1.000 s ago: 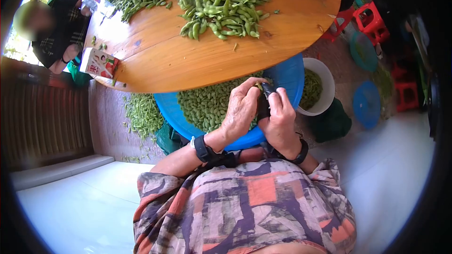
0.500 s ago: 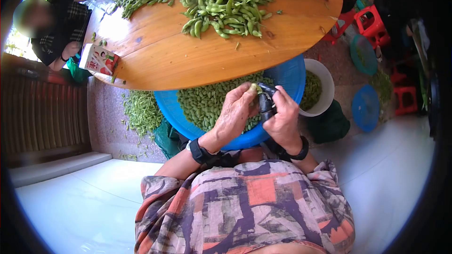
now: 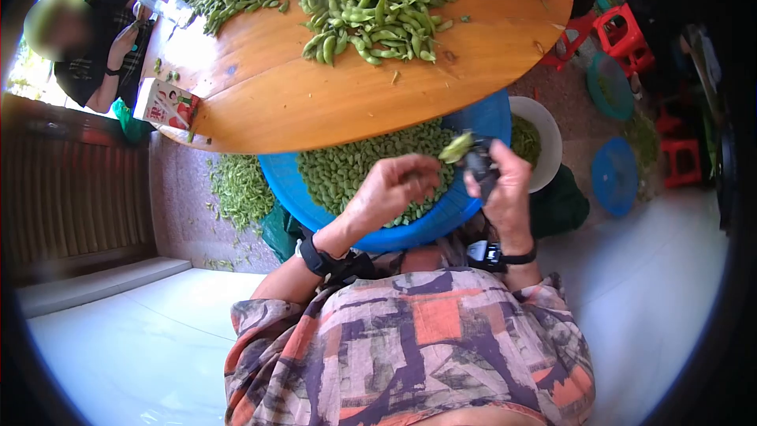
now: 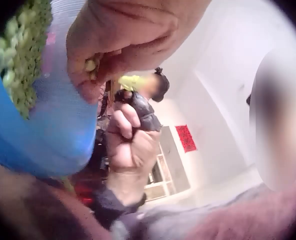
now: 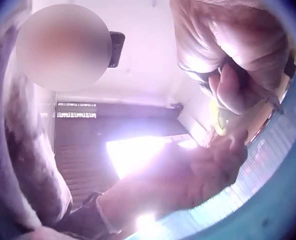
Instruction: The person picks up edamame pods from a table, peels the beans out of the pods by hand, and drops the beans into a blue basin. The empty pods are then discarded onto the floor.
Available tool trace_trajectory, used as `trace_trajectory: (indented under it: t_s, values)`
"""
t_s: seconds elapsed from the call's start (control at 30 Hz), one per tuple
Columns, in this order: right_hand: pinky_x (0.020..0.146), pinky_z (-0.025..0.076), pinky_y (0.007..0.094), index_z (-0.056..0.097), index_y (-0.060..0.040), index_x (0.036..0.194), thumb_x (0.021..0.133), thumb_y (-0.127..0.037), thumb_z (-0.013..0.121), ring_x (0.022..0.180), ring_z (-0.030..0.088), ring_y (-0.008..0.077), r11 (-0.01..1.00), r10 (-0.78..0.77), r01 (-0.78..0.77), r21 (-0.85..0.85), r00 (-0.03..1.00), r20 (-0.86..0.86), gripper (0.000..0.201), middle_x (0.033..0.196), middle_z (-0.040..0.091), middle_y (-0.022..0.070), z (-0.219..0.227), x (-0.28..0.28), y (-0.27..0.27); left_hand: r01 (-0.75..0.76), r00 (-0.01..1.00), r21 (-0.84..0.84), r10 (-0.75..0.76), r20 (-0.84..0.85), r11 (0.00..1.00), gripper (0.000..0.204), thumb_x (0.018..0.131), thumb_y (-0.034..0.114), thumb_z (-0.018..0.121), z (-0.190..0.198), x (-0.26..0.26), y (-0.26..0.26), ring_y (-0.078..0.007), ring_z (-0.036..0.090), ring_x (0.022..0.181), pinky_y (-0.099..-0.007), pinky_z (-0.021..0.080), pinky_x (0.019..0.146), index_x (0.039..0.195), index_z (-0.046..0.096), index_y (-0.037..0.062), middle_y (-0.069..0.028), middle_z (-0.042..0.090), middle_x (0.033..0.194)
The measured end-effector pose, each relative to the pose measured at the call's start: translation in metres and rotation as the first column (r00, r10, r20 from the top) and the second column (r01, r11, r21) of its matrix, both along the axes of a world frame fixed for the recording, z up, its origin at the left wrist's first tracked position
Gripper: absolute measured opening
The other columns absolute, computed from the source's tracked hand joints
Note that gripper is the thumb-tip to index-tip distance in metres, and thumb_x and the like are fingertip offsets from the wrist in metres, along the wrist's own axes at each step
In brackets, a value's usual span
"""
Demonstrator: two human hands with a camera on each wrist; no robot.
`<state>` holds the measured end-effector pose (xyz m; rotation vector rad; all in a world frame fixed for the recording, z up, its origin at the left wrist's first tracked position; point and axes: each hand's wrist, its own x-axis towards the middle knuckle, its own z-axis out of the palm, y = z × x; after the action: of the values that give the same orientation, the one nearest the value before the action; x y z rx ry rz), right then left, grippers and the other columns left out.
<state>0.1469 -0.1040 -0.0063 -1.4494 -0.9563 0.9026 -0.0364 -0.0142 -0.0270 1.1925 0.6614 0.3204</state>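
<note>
My right hand point(image 3: 506, 189), with black coverings on some digits, pinches a yellow-green edamame pod point(image 3: 456, 147) at its fingertips over the basin. My left hand point(image 3: 392, 192) is a little to the left, blurred, its fingers curled in. In the left wrist view, a pale green shelled bean point(image 4: 91, 65) shows between the left fingers. Under both hands lies a layer of shelled edamame beans point(image 3: 335, 177) in a wide blue basin point(image 3: 285, 196). The right wrist view shows the pod between the two hands.
A round wooden table point(image 3: 260, 114) overhangs the basin, bearing a heap of edamame pods point(image 3: 378, 12) and a juice carton point(image 3: 165, 104). A white bucket point(image 3: 550, 150) stands at right. Pods point(image 3: 243, 189) lie on the floor at left. Another person point(image 3: 95, 47) sits across the table.
Both hands were together on the pod; now the left has drawn away to the left and the right has shifted right, keeping the pod. The person across has raised an arm.
</note>
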Motion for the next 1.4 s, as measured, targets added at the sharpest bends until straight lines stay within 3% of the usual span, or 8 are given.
trace_trajectory:
  t_s: [0.07, 0.13, 0.2, 0.3, 0.5, 0.83, 1.07, 1.4]
  values:
    - [0.049, 0.042, 0.0275, 0.059, -0.0021, 0.086, 0.084, -0.01, 0.054, 0.054, 0.055, 0.0105, 0.976, -0.215, 0.214, 0.038, 0.975, 0.05, 0.01, 0.062, 0.055, 0.0037, 0.004, 0.028, -0.009, 0.07, 0.996, 0.212, -0.057, -0.067, 0.975, 0.023, 0.093, 0.003, 0.06, 0.015, -0.005, 0.004, -0.0155, 0.066, 0.089, -0.0278, 0.052, 0.081, 0.114, 0.064, -0.0005, -0.0073, 0.071, 0.1]
    - [0.052, 0.043, 0.0365, 0.059, 0.0005, 0.092, 0.074, -0.002, 0.05, 0.054, 0.057, 0.0265, 0.942, -0.255, 0.331, 0.048, 0.617, 0.744, 0.021, 0.062, 0.052, 0.0158, 0.011, 0.069, -0.021, 0.263, 0.962, 0.489, -0.19, -0.196, 0.832, 0.016, 0.089, 0.002, 0.063, 0.048, -0.013, 0.021, -0.0161, 0.068, 0.09, -0.0289, 0.053, 0.081, 0.103, 0.07, 0.0013, -0.0075, 0.072, 0.095]
    - [0.058, 0.043, 0.0436, 0.059, 0.0022, 0.097, 0.067, 0.003, 0.046, 0.059, 0.055, 0.0374, 0.926, -0.225, 0.378, 0.029, 0.487, 0.844, 0.033, 0.065, 0.049, 0.0241, 0.004, 0.096, -0.033, 0.086, 0.986, 0.745, 0.049, -0.157, 0.662, 0.012, 0.086, 0.002, 0.065, 0.071, -0.014, 0.046, -0.017, 0.068, 0.081, -0.0301, 0.053, 0.074, 0.097, 0.071, 0.0018, -0.0106, 0.071, 0.09]
    - [0.063, 0.045, 0.0439, 0.061, 0.0038, 0.104, 0.068, 0.007, 0.047, 0.065, 0.057, 0.0409, 0.892, -0.214, 0.447, -0.061, 0.539, 0.815, 0.039, 0.068, 0.053, 0.0265, 0.012, 0.097, -0.039, 0.062, 0.953, 0.98, 0.279, -0.114, 0.191, 0.022, 0.081, -0.005, 0.058, 0.076, -0.009, 0.103, -0.0343, 0.063, 0.074, -0.0387, 0.051, 0.068, 0.099, 0.069, 0.0012, -0.0159, 0.062, 0.084]
    - [0.066, 0.047, 0.0416, 0.062, 0.0034, 0.111, 0.07, 0.009, 0.046, 0.069, 0.061, 0.0409, 0.908, -0.288, 0.416, 0.042, 0.548, 0.786, 0.044, 0.074, 0.057, 0.0275, -0.007, 0.099, -0.04, 0.334, 0.902, 0.941, 0.309, -0.301, -0.057, 0.029, 0.079, -0.002, 0.06, 0.064, -0.002, 0.145, -0.0326, 0.061, 0.083, -0.0415, 0.051, 0.072, 0.106, 0.067, 0.0068, -0.0127, 0.057, 0.093]
    - [0.061, 0.045, 0.0313, 0.066, -0.001, 0.107, 0.081, 0.005, 0.054, 0.061, 0.054, 0.0173, 0.988, -0.151, 0.123, 0.09, 0.861, 0.486, 0.029, 0.069, 0.057, 0.0142, 0.007, 0.035, 0.008, 0.015, 0.933, 0.985, 0.351, -0.075, 0.17, 0.008, 0.084, 0.005, 0.065, 0.064, -0.002, 0.131, -0.016, 0.055, 0.074, -0.0296, 0.049, 0.063, 0.092, 0.065, 0.002, -0.0061, 0.058, 0.099]
    - [0.054, 0.041, 0.0223, 0.065, -0.0027, 0.117, 0.088, -0.003, 0.056, 0.06, 0.047, 0.0043, 0.998, 0.06, -0.062, 0.016, 0.993, 0.102, 0.03, 0.07, 0.056, -0.0019, 0.034, -0.002, 0.037, -0.291, 0.944, 0.221, 0.241, 0.226, 0.931, 0.009, 0.096, 0.007, 0.055, 0.069, 0.003, 0.097, -0.0031, 0.041, 0.05, -0.0185, 0.028, 0.043, 0.104, 0.058, 0.0046, -0.0008, 0.06, 0.08]
    - [0.047, 0.035, 0.0185, 0.064, 0.0005, 0.101, 0.092, -0.014, 0.055, 0.055, 0.045, 0.0005, 0.985, 0.167, -0.169, 0.02, 0.934, -0.316, 0.019, 0.063, 0.052, -0.005, 0.025, -0.007, 0.042, -0.262, 0.961, 0.199, 0.235, 0.147, 0.944, 0.009, 0.094, 0.004, 0.06, 0.044, 0.025, 0.037, -0.0012, 0.045, 0.053, -0.0171, 0.034, 0.042, 0.103, 0.057, 0.005, -0.0006, 0.059, 0.089]
